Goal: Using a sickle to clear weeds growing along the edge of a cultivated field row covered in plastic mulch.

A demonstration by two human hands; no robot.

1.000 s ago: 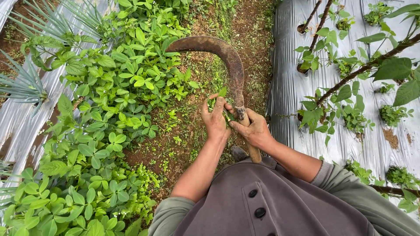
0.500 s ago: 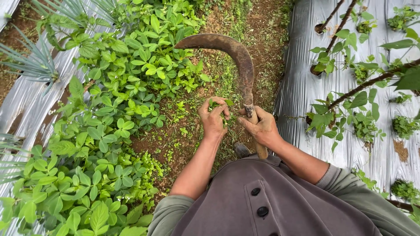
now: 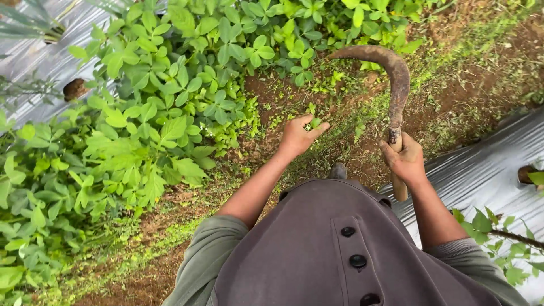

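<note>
No package, label or sign shows anywhere around you; the nearest thing to wrapping is the shiny silver plastic mulch sheet laid over the bed at your right, and a second silver sheet at the upper left, half buried under leaves.

Your right hand is clenched around the pale wooden handle of a rusty brown curved iron sickle. The handle's butt end sticks out below your fist, towards your body. The blade rises from your fist and hooks over to the left, its tip hanging above the strip of red-brown bare soil between the beds. Your right forearm runs up from the grey-green sleeve with the wrist nearly straight.

Your left hand reaches forward, well apart from the sickle, with the arm stretched out from its own rolled sleeve. The thumb and fingers are pinched together on a small green leafy sprig, which sits at your fingertips just above the low weeds of the furrow.

The dense bed of bright green broad-leaved plants fills the left side and the top, near your left hand but not touching it. Your dark grey buttoned garment covers the bottom of the view
</note>
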